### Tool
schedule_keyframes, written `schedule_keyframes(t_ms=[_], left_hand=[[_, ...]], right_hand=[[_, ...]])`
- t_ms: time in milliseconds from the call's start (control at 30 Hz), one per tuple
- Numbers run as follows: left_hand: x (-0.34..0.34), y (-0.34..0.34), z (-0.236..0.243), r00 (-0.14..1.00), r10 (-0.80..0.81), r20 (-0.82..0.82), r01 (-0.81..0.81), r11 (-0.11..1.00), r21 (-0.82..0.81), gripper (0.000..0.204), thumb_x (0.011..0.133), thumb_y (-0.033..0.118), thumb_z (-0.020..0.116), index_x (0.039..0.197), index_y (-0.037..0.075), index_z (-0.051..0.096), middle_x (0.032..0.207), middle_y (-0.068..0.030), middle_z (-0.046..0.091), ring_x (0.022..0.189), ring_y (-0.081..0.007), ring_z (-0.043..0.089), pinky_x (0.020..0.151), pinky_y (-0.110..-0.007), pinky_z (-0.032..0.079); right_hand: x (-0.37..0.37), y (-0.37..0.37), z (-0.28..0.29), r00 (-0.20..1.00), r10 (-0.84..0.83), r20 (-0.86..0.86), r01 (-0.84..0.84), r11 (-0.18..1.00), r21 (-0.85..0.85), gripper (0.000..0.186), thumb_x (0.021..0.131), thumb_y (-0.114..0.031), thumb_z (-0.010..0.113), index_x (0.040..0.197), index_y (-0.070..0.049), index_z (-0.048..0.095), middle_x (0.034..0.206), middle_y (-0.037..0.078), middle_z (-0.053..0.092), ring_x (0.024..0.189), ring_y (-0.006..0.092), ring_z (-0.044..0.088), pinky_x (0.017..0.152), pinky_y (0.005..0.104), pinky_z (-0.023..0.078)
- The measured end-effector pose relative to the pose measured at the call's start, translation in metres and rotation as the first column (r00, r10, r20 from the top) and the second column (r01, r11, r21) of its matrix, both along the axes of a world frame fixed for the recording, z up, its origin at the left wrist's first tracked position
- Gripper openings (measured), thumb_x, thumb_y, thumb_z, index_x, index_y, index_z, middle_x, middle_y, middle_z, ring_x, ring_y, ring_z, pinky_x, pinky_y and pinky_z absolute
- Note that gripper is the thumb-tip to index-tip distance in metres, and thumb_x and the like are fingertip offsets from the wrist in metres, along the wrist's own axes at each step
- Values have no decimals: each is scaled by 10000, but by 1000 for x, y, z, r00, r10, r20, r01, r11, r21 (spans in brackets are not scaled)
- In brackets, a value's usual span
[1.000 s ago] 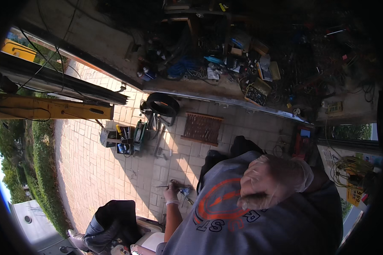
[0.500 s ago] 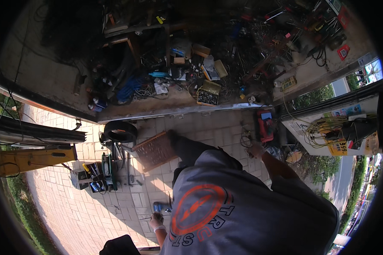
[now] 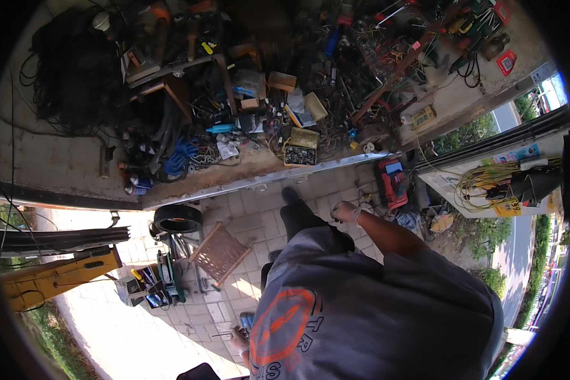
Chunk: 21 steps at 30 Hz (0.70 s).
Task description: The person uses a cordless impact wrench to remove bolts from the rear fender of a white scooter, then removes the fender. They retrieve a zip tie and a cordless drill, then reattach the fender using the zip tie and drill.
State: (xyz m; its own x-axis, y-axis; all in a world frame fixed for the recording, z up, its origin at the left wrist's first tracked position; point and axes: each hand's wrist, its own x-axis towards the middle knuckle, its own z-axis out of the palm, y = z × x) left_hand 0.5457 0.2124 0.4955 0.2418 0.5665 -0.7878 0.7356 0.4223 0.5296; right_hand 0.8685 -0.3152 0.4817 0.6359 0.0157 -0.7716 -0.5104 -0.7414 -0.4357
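My left hand point(image 3: 238, 339), gloved, is low beside my grey shirt point(image 3: 361, 304), its fingers closed on a thin metal rod point(image 3: 220, 335). A blue object point(image 3: 246, 318) lies just above that hand, partly hidden by the shirt. My right hand point(image 3: 346, 211), in a translucent glove, reaches out over the paving point(image 3: 323, 183) right of my dark trouser leg point(image 3: 301, 218), fingers curled round something small and dark that I cannot make out.
A long bench point(image 3: 221, 171) heaped with tools runs ahead. A tire point(image 3: 177, 218), a wooden slatted board point(image 3: 218, 253) and an open tool tray point(image 3: 152, 285) lie left. A red toolbox point(image 3: 391, 185) and a panel hung with yellow cables point(image 3: 481, 187) are right, a yellow beam point(image 3: 57, 278) far left.
My view has swung toward the bench and right side. My right hand has left my chest and now extends forward over the paving; my left hand still holds the rod.
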Motion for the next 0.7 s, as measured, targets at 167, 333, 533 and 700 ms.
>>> schedule_keyframes(t_ms=[167, 333, 533, 700], left_hand=[[0, -41, 8, 975, 150, -163, -150, 989, 15, 281, 991, 252, 452, 994, 59, 656, 684, -20, 562, 471, -100, 443, 418, -245, 333], [108, -97, 52, 955, 234, -182, -216, 970, 109, 241, 985, 224, 461, 977, 79, 654, 580, 17, 454, 431, -86, 378, 390, -243, 313], [386, -183, 33, 909, -330, -255, 363, 928, 91, 139, 909, 239, 580, 881, 114, 632, 535, 74, 337, 384, -38, 296, 341, -219, 226], [583, -285, -71, 717, -687, -119, 666, 725, -178, 141, 888, 225, 616, 910, 107, 689, 588, 54, 427, 429, -47, 346, 381, -228, 249]], right_hand=[[74, -11, -26, 1000, -1, -7, 1, 997, 77, 319, 809, -293, 609, 865, 13, 685, 740, 116, 697, 622, 196, 663, 635, 326, 534], [165, -67, -76, 995, -38, 96, 40, 999, -26, 269, 773, -301, 643, 832, -46, 705, 784, 139, 702, 713, 258, 681, 698, 371, 534], [254, -139, -192, 950, -300, 91, 312, 933, -182, 187, 758, -218, 670, 912, -123, 718, 925, 142, 706, 907, 332, 672, 795, 404, 530], [310, -170, -303, 935, -279, 221, 321, 928, -189, 408, 791, -147, 621, 1199, -169, 603, 1163, 188, 632, 1095, 372, 594, 918, 432, 481]])
